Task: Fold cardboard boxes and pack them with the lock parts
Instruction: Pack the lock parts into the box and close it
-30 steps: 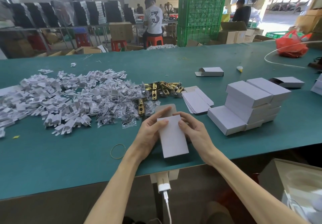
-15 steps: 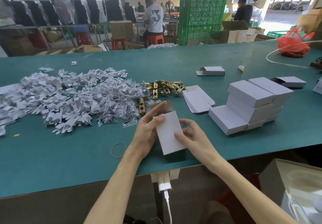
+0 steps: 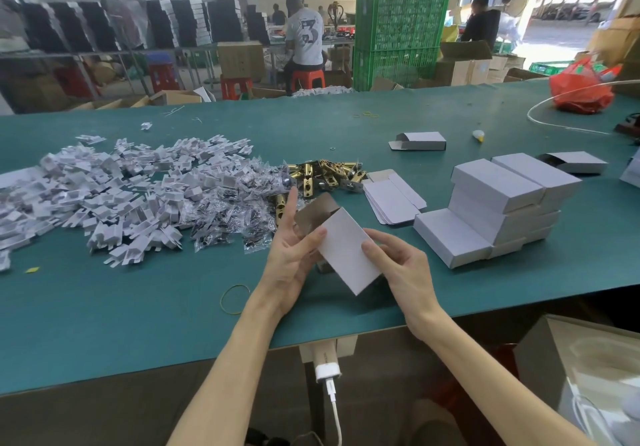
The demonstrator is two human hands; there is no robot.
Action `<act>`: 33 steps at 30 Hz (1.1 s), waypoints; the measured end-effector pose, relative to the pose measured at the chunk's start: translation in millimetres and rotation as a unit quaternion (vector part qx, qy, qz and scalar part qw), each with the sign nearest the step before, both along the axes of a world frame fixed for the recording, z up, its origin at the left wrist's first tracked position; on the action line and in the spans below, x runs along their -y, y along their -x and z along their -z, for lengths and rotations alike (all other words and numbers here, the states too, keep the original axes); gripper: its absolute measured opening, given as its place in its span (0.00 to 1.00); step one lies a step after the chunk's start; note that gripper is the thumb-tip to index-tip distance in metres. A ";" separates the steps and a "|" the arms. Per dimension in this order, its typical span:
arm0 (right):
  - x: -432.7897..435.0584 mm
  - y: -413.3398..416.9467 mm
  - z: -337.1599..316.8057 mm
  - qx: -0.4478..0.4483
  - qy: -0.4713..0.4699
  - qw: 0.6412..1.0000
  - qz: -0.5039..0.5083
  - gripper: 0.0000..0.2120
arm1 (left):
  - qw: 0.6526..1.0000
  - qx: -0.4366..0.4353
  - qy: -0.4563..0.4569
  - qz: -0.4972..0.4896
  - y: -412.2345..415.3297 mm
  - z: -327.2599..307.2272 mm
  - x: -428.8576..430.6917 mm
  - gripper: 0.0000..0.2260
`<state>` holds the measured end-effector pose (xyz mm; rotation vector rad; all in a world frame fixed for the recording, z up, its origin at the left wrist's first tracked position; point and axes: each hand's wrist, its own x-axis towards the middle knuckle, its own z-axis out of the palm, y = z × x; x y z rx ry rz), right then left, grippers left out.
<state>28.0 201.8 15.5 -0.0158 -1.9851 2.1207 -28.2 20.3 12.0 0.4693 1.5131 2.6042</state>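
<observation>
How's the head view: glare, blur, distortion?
Head view: daylight blows out the doorway top right; the green table is evenly lit, shadows soft; the cardboard box, left hand and right hand are sharp; the red bag is smeared; wide-angle stretch toward the edges.

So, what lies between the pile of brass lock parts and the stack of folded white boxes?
A small pile of flat box blanks on the green table, shown in the head view.

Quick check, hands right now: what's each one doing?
Left hand: holding the white box, thumb on its face.
Right hand: holding the same box.
</observation>
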 end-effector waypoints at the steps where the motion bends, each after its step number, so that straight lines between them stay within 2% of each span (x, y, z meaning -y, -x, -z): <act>1: -1.4 2.0 -0.2 -0.001 0.003 1.000 0.002 0.10 | 1.000 0.006 -0.001 0.001 -0.3 -0.6 -0.7 0.33; 4: -6.3 6.5 1.7 0.003 0.033 0.999 0.017 0.07 | 1.000 0.025 0.007 0.015 0.0 -0.3 -2.5 0.20; 6: -8.9 6.3 3.5 0.013 0.055 0.998 0.029 0.07 | 0.999 0.047 0.007 0.013 0.8 1.6 -3.1 0.16; 11: -12.3 4.8 7.9 0.017 0.076 0.997 0.013 0.15 | 0.999 0.048 0.020 0.000 2.3 4.9 -2.1 0.17; 14: -12.5 5.8 7.6 0.017 0.088 0.996 0.016 0.15 | 0.998 0.015 0.060 0.025 -0.4 3.0 -2.3 0.16; 18: -13.0 5.8 7.6 0.007 0.074 0.997 0.008 0.12 | 0.993 0.010 0.100 0.062 -5.2 0.5 -5.5 0.25; 21: -13.4 5.1 8.6 0.006 0.066 0.998 0.001 0.12 | 0.995 0.023 0.088 0.028 -3.5 1.5 -4.7 0.18; 25: -14.1 4.5 7.7 0.015 0.071 0.997 0.001 0.13 | 0.996 0.025 0.081 0.032 -3.1 0.9 -3.4 0.19; 29: -14.3 4.4 8.2 0.022 0.076 0.997 0.011 0.13 | 0.992 0.022 0.124 0.020 -5.2 3.6 -7.2 0.13; 33: -13.2 5.0 9.0 0.025 0.065 0.997 0.015 0.14 | 0.991 0.028 0.128 -0.011 -3.6 6.5 -8.7 0.09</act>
